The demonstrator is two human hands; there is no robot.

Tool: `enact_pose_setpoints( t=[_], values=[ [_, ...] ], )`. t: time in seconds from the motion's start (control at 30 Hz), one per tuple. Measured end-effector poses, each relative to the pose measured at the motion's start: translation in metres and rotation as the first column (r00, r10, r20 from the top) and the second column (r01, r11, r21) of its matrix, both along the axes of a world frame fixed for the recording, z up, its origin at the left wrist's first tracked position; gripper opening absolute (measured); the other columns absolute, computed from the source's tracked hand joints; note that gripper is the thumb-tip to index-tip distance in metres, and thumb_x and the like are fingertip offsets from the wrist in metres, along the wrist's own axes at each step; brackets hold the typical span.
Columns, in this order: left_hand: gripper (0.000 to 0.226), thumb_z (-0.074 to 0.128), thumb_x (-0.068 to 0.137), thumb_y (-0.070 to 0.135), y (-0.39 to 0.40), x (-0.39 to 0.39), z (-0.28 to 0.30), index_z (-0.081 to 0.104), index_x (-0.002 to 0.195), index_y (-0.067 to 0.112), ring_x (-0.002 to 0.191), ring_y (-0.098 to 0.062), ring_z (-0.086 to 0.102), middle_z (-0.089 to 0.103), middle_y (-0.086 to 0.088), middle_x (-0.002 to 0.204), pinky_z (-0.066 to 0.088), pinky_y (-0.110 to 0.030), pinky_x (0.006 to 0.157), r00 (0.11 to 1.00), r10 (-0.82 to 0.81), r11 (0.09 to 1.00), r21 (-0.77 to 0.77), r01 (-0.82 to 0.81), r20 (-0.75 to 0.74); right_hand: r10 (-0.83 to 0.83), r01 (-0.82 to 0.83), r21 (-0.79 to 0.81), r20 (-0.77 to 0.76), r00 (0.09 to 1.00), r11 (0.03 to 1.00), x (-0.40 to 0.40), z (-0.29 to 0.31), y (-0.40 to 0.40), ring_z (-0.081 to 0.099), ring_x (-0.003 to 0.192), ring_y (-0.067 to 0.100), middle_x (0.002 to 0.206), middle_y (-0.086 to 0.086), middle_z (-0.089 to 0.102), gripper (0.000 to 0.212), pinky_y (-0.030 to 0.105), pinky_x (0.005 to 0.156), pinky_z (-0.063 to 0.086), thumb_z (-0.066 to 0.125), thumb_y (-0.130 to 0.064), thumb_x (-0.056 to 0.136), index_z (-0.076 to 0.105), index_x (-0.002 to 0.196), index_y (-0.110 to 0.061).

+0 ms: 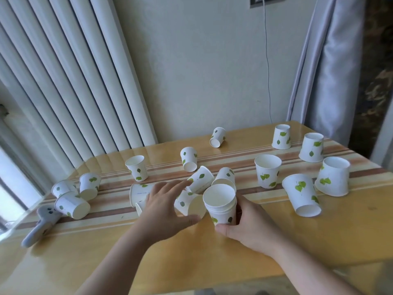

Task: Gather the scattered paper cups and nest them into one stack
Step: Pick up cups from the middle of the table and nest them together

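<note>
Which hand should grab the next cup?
Left. The right hand holds the stack. The left hand is open, with its fingers over a tipped cup.

right hand [253,225] grips nested stack [221,204]; left hand [163,206] perhaps touching cup [190,204].

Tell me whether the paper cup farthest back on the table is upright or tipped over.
Tipped over. The white leaf-printed paper cup lies on its side on the wooden table, its round end facing the camera.
</note>
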State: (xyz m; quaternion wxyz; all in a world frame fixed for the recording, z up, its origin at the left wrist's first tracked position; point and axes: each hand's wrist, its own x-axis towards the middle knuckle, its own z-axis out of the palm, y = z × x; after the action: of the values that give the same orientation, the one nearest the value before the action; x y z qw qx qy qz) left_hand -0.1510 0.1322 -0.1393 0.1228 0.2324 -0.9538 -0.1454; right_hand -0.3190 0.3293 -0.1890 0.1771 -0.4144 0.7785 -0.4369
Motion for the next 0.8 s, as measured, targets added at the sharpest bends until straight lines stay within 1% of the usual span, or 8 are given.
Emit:
enact_pose_setpoints(
  t=[0.07, 0.13, 0.27, 0.4, 0.47, 0.57, 0.67, 0.8],
  values=[
    [0.098, 0.069, 0.074, 0.050, 0.000, -0.005, 0.001, 0.030, 0.164, 0.050, 0.150, -0.015, 0.025, 0.035, 0.028, 0.165, 0.028, -0.041, 0.121, 0.984, -0.041, 0.994, -0.092, 0.058, 0.172, -0.009, 0.009, 0.000, 0.018, 1.000, 1.000, -0.001, 0.000, -0.001, 0.067, 0.093, -0.006, 0.103, -0.037, 0.069, 0.045, 0.024, 0.081, 0.058, 0.087, -0.051, 0.072, 0.057, 0.106, -0.052],
    [0.091, 0.066, 0.078, 0.034, 0.003, -0.012, -0.004, 0.036, 0.162, 0.049, 0.146, -0.021, 0.032, 0.041, 0.021, 0.161, 0.031, -0.039, 0.116, 0.979, -0.057, 0.975, -0.198, 0.096, 0.196, -0.017, 0.018, -0.002, 0.027, 0.999, 1.000, -0.001, 0.000, -0.001, 0.069, 0.093, -0.003, 0.103, -0.034, 0.070, 0.045, 0.026, 0.082, 0.059, 0.087, -0.050, 0.071, 0.058, 0.107, -0.051],
    [0.077, 0.070, 0.076, 0.049, -0.003, -0.021, -0.022, 0.052, 0.150, 0.043, 0.132, -0.025, 0.043, 0.050, 0.010, 0.140, 0.039, -0.039, 0.111, 0.996, -0.033, 0.959, -0.277, 0.056, 0.086, -0.028, 0.028, -0.015, 0.030, 0.999, 0.999, 0.000, 0.001, 0.002, 0.067, 0.093, -0.009, 0.104, -0.040, 0.067, 0.045, 0.023, 0.080, 0.056, 0.088, -0.045, 0.074, 0.059, 0.107, -0.050],
    [0.066, 0.084, 0.069, 0.049, -0.003, -0.020, -0.022, 0.061, 0.128, 0.032, 0.116, -0.023, 0.058, 0.064, 0.013, 0.122, 0.046, -0.037, 0.093, 0.948, 0.061, 0.990, -0.100, -0.096, -0.312, -0.056, 0.057, -0.029, 0.059, 0.997, 0.998, -0.001, 0.000, 0.002, 0.069, 0.093, -0.007, 0.103, -0.037, 0.070, 0.044, 0.025, 0.082, 0.059, 0.089, -0.043, 0.073, 0.061, 0.108, -0.046],
    [0.056, 0.091, 0.077, 0.037, 0.006, -0.020, -0.008, 0.061, 0.124, 0.037, 0.111, -0.011, 0.066, 0.070, 0.016, 0.121, 0.053, -0.031, 0.089, 0.833, 0.185, 0.977, 0.186, -0.100, -0.522, -0.059, 0.060, -0.024, 0.061, 0.996, 0.998, -0.002, -0.001, 0.002, 0.070, 0.093, -0.003, 0.103, -0.032, 0.072, 0.044, 0.027, 0.083, 0.060, 0.089, -0.045, 0.073, 0.061, 0.107, -0.046],
    [0.061, 0.090, 0.073, 0.042, 0.028, -0.027, 0.018, 0.061, 0.127, 0.037, 0.099, -0.003, 0.075, 0.075, 0.004, 0.123, 0.060, -0.017, 0.071, 0.681, 0.342, 0.752, 0.623, 0.215, -0.647, -0.044, 0.045, -0.010, 0.048, 0.998, 0.999, -0.002, 0.001, 0.000, 0.070, 0.094, -0.002, 0.100, -0.023, 0.074, 0.042, 0.023, 0.080, 0.058, 0.089, -0.043, 0.076, 0.059, 0.105, -0.049],
    [0.083, 0.088, 0.067, 0.049, 0.041, -0.034, 0.022, 0.056, 0.142, 0.035, 0.106, -0.007, 0.077, 0.074, 0.005, 0.126, 0.063, -0.024, 0.078, 0.702, 0.276, 0.681, 0.649, 0.340, -0.657, -0.044, 0.045, -0.012, 0.041, 0.998, 0.999, 0.000, 0.002, -0.001, 0.069, 0.094, -0.003, 0.103, -0.022, 0.075, 0.045, 0.022, 0.079, 0.057, 0.088, -0.045, 0.075, 0.058, 0.109, -0.050],
    [0.066, 0.087, 0.077, 0.048, 0.052, -0.042, 0.002, 0.055, 0.134, 0.056, 0.101, -0.005, 0.073, 0.074, 0.015, 0.120, 0.058, -0.024, 0.085, 0.853, 0.058, 0.853, 0.470, 0.227, -0.518, -0.058, 0.059, -0.021, 0.043, 0.997, 0.998, 0.000, 0.001, -0.001, 0.070, 0.092, -0.005, 0.101, -0.022, 0.076, 0.045, 0.027, 0.080, 0.060, 0.086, -0.046, 0.073, 0.060, 0.110, -0.050]
  ],
)
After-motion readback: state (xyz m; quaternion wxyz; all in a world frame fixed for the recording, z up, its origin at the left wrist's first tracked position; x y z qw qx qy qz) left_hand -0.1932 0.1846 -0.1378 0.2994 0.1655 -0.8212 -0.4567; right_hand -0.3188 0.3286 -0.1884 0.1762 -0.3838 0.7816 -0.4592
